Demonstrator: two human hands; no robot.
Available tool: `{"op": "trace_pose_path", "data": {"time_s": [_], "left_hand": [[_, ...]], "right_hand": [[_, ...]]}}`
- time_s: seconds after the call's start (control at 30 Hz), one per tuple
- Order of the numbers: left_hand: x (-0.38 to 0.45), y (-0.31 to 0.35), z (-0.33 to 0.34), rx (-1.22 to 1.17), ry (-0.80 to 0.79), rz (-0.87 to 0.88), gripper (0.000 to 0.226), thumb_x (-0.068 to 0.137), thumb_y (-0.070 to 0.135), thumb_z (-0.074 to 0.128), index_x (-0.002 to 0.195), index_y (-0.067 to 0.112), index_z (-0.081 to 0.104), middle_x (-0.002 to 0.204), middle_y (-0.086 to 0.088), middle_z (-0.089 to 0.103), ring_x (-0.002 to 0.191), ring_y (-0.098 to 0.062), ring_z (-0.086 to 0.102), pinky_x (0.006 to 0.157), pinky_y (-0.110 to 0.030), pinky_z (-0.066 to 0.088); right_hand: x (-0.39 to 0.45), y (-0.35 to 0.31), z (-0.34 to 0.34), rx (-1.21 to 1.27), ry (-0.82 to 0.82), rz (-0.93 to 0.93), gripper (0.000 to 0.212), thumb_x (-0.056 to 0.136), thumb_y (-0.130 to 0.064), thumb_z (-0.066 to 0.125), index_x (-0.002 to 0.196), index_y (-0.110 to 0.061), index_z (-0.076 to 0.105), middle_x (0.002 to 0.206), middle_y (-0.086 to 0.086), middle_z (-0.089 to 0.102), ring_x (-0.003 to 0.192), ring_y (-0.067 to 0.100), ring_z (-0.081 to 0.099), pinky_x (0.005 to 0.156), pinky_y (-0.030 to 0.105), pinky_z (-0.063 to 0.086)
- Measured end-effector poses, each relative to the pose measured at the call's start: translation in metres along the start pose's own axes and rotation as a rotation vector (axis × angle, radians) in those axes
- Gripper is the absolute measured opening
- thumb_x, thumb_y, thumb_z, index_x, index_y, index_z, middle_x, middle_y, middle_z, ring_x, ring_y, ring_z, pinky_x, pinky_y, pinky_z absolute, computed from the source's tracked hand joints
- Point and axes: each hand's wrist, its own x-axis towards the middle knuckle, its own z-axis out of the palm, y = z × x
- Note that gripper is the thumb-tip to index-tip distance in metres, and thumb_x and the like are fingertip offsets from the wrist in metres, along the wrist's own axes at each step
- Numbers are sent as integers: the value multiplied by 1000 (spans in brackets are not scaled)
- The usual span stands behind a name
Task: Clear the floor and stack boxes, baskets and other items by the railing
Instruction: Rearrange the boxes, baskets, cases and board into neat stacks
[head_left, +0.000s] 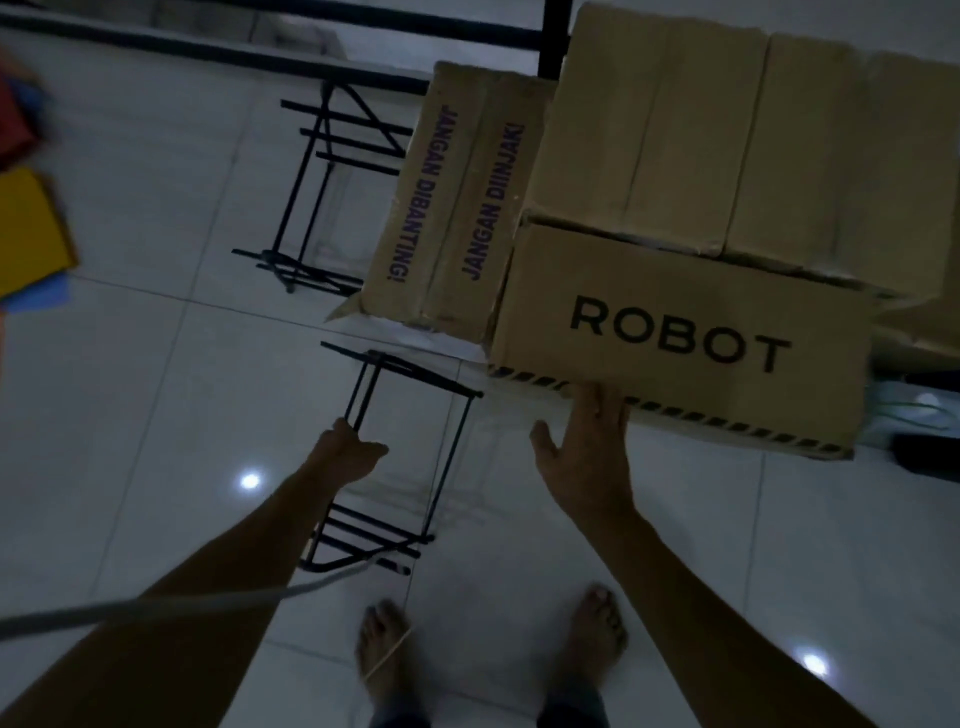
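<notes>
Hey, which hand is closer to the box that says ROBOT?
Right. The right hand touches the lower edge of the ROBOT box with straight fingers; the left hand grips the black wire rack off to its left.

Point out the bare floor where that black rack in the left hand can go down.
Open tile lies left of the near black rack, running toward the coloured sheets. It is crowded along the railing: second rack, printed box, ROBOT box.

a tan cardboard box (680, 332) on the right carries black "robot" lettering and a black dashed stripe along its near edge. the brown box (452, 208) left of it has purple lettering. two black wire racks (332, 192) stand on glossy white tiles (130, 364), with yellow, red and blue sheets (26, 228) at far left.
</notes>
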Motion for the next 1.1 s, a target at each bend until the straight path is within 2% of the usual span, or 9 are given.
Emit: {"op": "trace_pose_path", "data": {"time_s": [0.07, 0.17, 0.33, 0.5, 0.57, 0.67, 0.87, 1.0, 1.1], "left_hand": [[18, -17, 5, -77, -60, 31, 84, 96, 37, 64, 157, 4, 17, 156, -19, 35, 135, -34, 45, 111, -36, 42], [26, -29, 8, -268, -90, 94, 36, 103, 21, 53, 134, 3, 52, 102, -16, 65, 78, -20, 63, 57, -20, 52], [7, -39, -3, -310, -234, 310, 27, 104, 10, 40, 94, 15, 65, 65, -5, 46, 52, -11, 41, 50, -21, 39], [-28, -41, -12, -147, -259, 451, 26, 106, 11, 37, 103, 13, 63, 68, -3, 49, 50, -9, 41, 42, -16, 36], [-41, -47, -17, -99, -258, 471, 26, 107, 14, 37, 110, 14, 63, 72, 2, 50, 56, -8, 45, 49, -17, 41], [-54, -63, -27, -31, -261, 497, 28, 107, 18, 38, 117, 18, 64, 79, 8, 49, 63, -5, 48, 55, -17, 43], [-68, -92, -51, 175, -233, 594, 24, 104, 18, 46, 113, 23, 68, 74, 6, 55, 55, -6, 50, 46, -11, 40], [-66, -109, -70, 340, -121, 637, 21, 101, 14, 52, 109, 22, 70, 84, 2, 61, 64, -10, 57, 48, -11, 43], [-60, -127, -86, 557, 66, 633, 34, 97, 13, 51, 127, 24, 61, 126, -2, 60, 108, -17, 58, 88, -26, 51]], "right_hand": [[-10, -7, 23, 4, 3, -56, 44, 88, -21, 69, 125, -4, 51, 127, 15, 45, 120, 30, 42, 91, 45, 52], [-23, -21, 52, 8, 6, -73, 38, 85, -16, 69, 119, -5, 54, 118, 13, 48, 112, 29, 47, 84, 43, 52], [-42, -59, 82, -32, -102, -105, 46, 88, -15, 64, 130, -8, 48, 126, 11, 47, 116, 26, 43, 85, 42, 51], [-54, -108, 91, -253, -188, -296, 74, 83, -6, 68, 150, -19, 40, 148, 13, 38, 132, 30, 40, 95, 44, 51], [-57, -122, 89, -331, -158, -386, 74, 76, -3, 74, 144, -20, 51, 149, 17, 42, 132, 36, 45, 97, 46, 49], [-58, -128, 87, -432, -90, -512, 53, 66, -8, 82, 117, -18, 71, 140, 17, 55, 122, 37, 52, 103, 52, 47], [-77, -135, 88, -531, -13, -691, 14, 77, -27, 75, 90, -22, 73, 92, 5, 68, 101, 30, 60, 106, 51, 43], [-95, -134, 90, -532, -98, -555, 22, 92, -36, 52, 100, -23, 68, 83, 3, 68, 102, 31, 61, 106, 54, 42], [-105, -123, 85, -394, -318, -314, 19, 100, -39, 49, 98, -22, 57, 77, -1, 65, 87, 26, 59, 94, 45, 46]]}}
